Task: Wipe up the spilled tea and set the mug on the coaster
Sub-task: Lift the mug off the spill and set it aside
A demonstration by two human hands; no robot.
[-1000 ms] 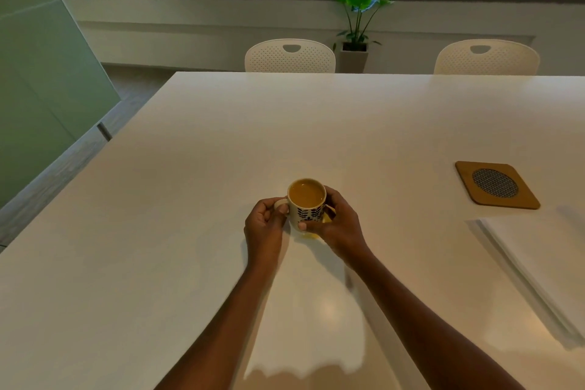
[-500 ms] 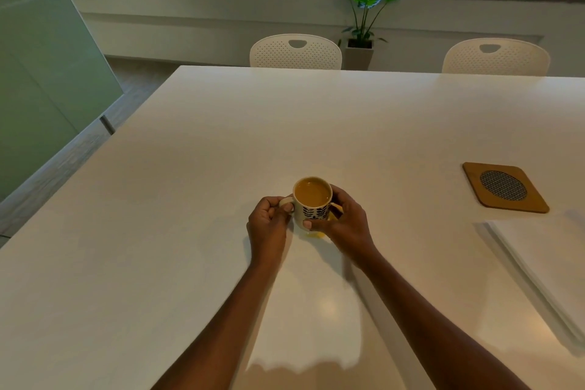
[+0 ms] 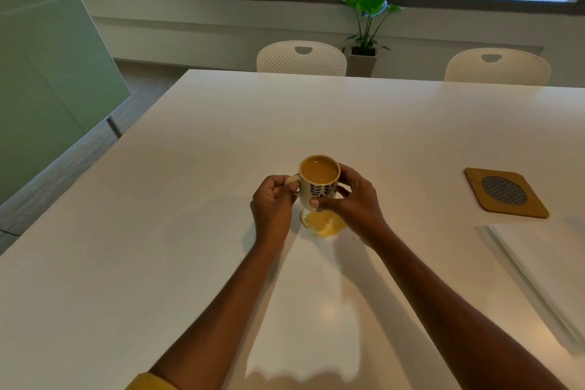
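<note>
We hold the mug [image 3: 319,182], left hand [image 3: 273,206] on handle, right hand [image 3: 354,199] wrapping its body; tea puddle [image 3: 323,223] unwiped on worktop [image 3: 190,199], coaster [image 3: 505,192] empty.

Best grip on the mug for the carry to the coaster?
Take the mug by its handle from the left, as the left hand does, with the right hand steadying the far wall. It stands upright and nearly brimful, so keep it level.
</note>
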